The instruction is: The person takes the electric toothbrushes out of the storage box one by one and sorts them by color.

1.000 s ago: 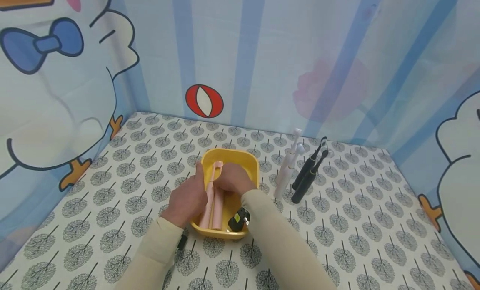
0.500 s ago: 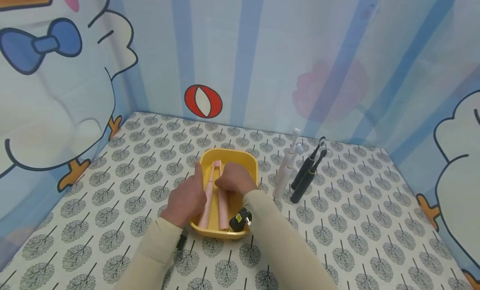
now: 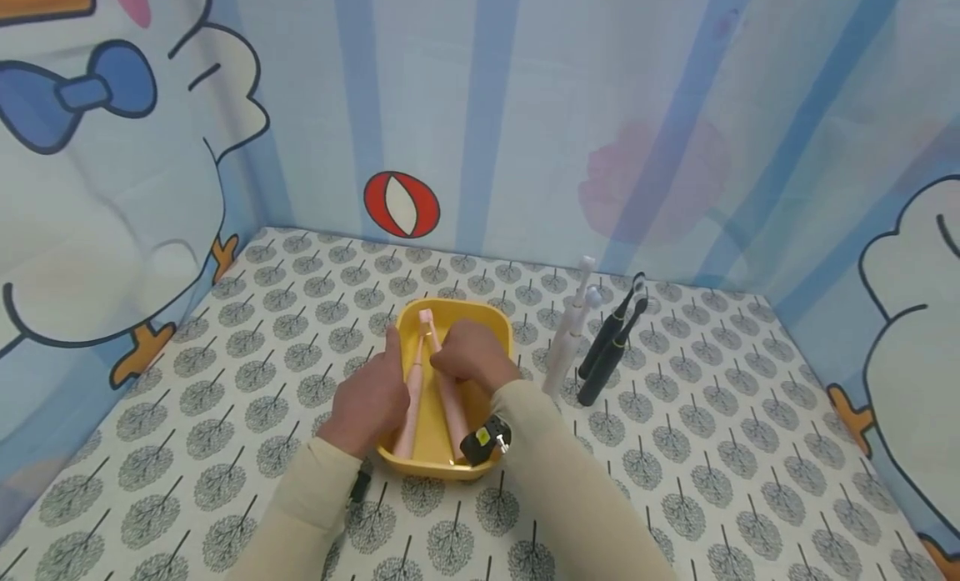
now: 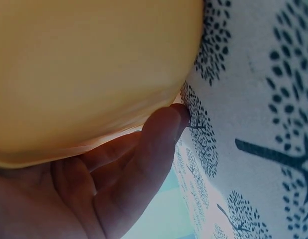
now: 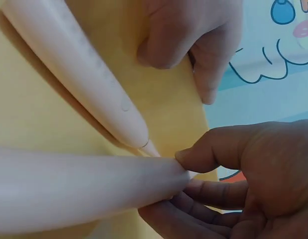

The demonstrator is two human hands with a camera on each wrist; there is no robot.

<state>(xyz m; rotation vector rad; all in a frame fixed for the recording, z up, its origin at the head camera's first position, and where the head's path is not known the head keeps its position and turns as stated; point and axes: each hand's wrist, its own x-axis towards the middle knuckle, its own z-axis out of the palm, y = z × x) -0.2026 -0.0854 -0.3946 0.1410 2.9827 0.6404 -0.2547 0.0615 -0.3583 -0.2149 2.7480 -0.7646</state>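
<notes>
My right hand [image 3: 476,356] reaches into a yellow plastic bin [image 3: 491,312] and pinches a pink electric toothbrush [image 3: 452,408] near the top of its handle. In the right wrist view, thumb and fingers close round the narrow end of that toothbrush [image 5: 84,191]. A second pink electric toothbrush [image 3: 408,410] lies along the bin's left side; the brush heads come close together at the far end, and the handles spread apart toward the near end. My left hand [image 3: 369,402] grips the bin's left wall, fingers over the rim and others along the outside, as the left wrist view shows.
Right of the bin stand two white electric toothbrushes [image 3: 564,352] and two black ones [image 3: 606,360]. A tree-patterned cloth [image 3: 712,414] covers the table. A printed curtain [image 3: 480,131] rises behind it. A small black device [image 3: 486,439] sits on my right wrist.
The right hand has swung the lower end of the held toothbrush rightward, away from the other pink one, so it now lies slanted. The left hand keeps its grip on the bin.
</notes>
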